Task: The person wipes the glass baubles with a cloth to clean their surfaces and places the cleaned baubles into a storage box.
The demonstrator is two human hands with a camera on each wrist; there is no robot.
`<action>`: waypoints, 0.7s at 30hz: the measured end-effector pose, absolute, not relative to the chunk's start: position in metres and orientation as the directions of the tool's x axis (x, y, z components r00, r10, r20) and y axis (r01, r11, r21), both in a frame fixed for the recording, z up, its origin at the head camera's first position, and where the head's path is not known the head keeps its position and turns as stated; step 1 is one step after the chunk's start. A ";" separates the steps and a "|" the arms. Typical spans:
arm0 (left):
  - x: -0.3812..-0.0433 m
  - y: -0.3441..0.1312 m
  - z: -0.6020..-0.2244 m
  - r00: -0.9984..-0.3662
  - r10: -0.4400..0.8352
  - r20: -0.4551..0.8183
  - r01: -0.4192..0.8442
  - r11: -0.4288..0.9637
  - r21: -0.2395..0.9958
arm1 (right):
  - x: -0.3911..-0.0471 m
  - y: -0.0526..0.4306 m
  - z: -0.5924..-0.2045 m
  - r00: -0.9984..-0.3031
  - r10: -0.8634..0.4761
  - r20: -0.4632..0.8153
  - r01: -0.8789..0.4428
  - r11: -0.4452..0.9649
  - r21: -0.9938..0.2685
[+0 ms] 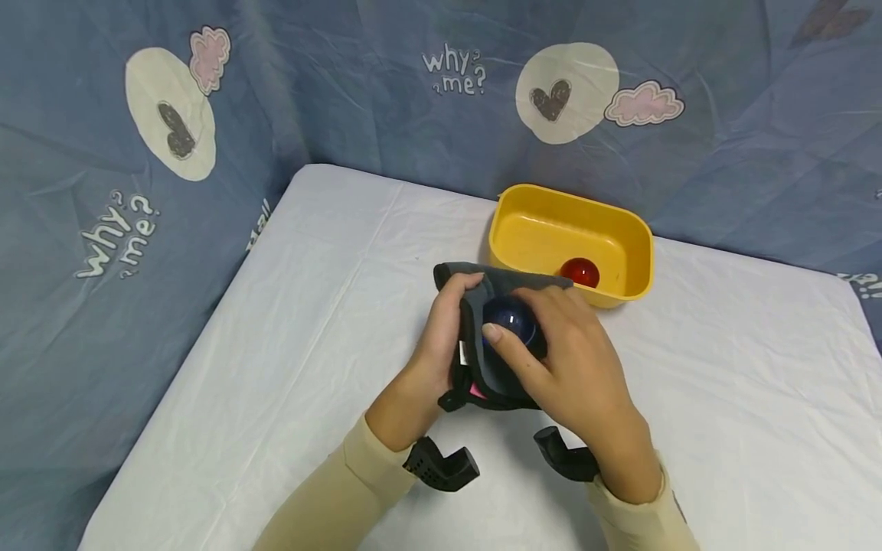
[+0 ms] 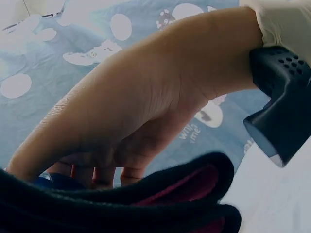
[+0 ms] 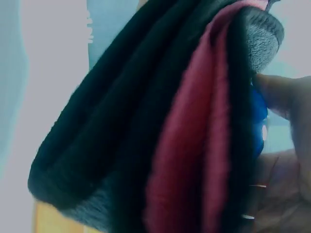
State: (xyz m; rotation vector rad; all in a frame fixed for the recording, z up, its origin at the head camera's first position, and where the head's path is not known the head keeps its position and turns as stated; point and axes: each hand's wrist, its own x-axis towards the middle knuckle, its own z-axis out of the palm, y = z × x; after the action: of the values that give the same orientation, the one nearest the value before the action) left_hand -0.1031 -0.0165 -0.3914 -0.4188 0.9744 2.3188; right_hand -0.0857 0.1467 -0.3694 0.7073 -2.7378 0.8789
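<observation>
A folded grey cloth (image 1: 492, 375) with black edging and pink inside is held above the white table. My left hand (image 1: 437, 337) grips its left side, the thumb lying along the top edge. My right hand (image 1: 579, 360) holds a shiny dark blue ball (image 1: 511, 317) against the grey face, with the thumb and fingers around it. Close up in the right wrist view, the cloth (image 3: 146, 121) hangs in several layers beside the blue ball (image 3: 258, 126). In the left wrist view the cloth's folds cover part of the left fingers and most of the ball.
Behind the cloth stands a yellow tub (image 1: 641, 291) with a red ball (image 1: 580, 272) inside, near its front wall. A white sheet (image 1: 310, 367) covers the table. Blue printed fabric (image 1: 386, 99) hangs at the back and left.
</observation>
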 end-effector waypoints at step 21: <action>-0.103 -0.019 -0.391 -0.786 0.374 -0.492 -0.613 -0.576 0.540 | -0.086 0.147 -0.369 -0.840 -0.426 0.335 -0.541 0.696 -0.471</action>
State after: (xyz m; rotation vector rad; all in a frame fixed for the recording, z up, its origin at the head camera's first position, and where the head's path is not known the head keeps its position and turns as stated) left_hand -0.1028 -0.0186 -0.3915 -0.4401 0.9720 2.3355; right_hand -0.0861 0.1472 -0.3686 0.7810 -2.7055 0.8460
